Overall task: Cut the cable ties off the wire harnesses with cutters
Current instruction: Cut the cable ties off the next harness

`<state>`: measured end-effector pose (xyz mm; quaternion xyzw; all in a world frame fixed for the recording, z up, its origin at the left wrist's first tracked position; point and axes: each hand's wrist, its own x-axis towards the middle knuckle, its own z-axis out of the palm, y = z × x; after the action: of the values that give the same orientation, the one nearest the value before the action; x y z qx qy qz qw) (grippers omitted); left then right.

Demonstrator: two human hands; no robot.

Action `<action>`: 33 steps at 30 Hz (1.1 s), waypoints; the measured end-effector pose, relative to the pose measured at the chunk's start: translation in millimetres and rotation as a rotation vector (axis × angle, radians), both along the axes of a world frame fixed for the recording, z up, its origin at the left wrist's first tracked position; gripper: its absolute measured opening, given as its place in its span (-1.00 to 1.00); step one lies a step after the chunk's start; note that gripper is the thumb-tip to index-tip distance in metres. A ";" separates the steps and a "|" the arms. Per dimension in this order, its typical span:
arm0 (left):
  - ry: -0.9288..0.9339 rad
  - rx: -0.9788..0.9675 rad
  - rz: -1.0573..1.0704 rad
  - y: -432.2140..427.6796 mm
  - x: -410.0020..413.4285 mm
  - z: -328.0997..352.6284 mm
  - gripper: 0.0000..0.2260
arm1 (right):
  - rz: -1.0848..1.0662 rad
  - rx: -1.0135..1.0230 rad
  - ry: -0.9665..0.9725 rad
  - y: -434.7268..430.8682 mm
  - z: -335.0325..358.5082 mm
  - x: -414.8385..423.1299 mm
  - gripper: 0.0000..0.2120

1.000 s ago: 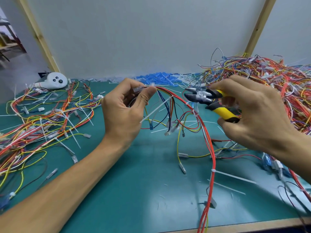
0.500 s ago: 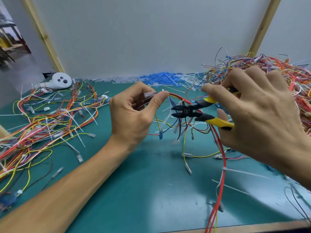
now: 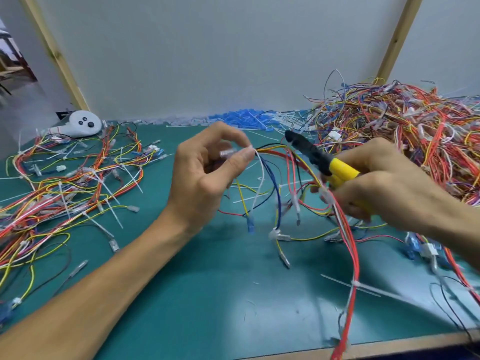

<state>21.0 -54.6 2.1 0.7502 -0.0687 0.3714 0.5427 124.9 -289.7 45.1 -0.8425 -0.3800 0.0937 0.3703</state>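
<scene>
My left hand (image 3: 207,175) pinches the top of a wire harness (image 3: 293,183) above the green mat, thumb and fingers closed near a white cable tie (image 3: 250,148) and a clear connector. Red, yellow, blue and white wires fan out and hang down from that spot. My right hand (image 3: 384,183) grips the yellow-handled cutters (image 3: 317,158), with the black jaws pointing up and left, away from the tie. The same hand also has the harness's red wires under its fingers. A white cable tie (image 3: 355,284) still wraps the red strand lower down.
A big pile of tangled harnesses (image 3: 405,131) fills the back right. More harnesses with white ties (image 3: 65,188) lie spread at the left. Cut blue and white pieces (image 3: 244,118) line the back wall. A white device (image 3: 83,123) sits back left. The mat's wooden front edge (image 3: 389,344) runs below.
The cutters' jaws were beside my left thumb at the harness; now they have swung up and back to the right. The right hand has dropped lower and taken hold of the red wires.
</scene>
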 end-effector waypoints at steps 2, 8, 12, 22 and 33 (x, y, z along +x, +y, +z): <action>0.069 0.077 -0.087 -2.8 -1.9 -0.8 -0.88 | 0.109 -0.037 0.381 -2.3 -3.0 8.7 -0.66; 0.132 0.057 -0.116 -9.1 1.7 -6.3 -0.97 | 0.272 -0.175 0.807 -1.9 -1.9 25.7 -0.44; 0.151 0.112 -0.092 -7.9 2.1 -5.4 -0.94 | 0.218 -0.122 0.433 -2.5 -9.6 18.4 -0.75; 0.161 0.164 -0.007 -17.0 -3.9 -5.7 -0.92 | 0.232 -0.088 0.127 -0.5 -13.3 4.5 -0.81; 0.135 0.138 -0.012 -22.5 -7.3 -3.5 -0.91 | 0.221 -0.077 0.135 0.0 -13.9 0.3 -0.94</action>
<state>13.7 -77.1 -1.3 0.8086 -0.0619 0.3111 0.4955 125.2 -289.7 31.1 -0.8007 -0.4410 0.2050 0.3498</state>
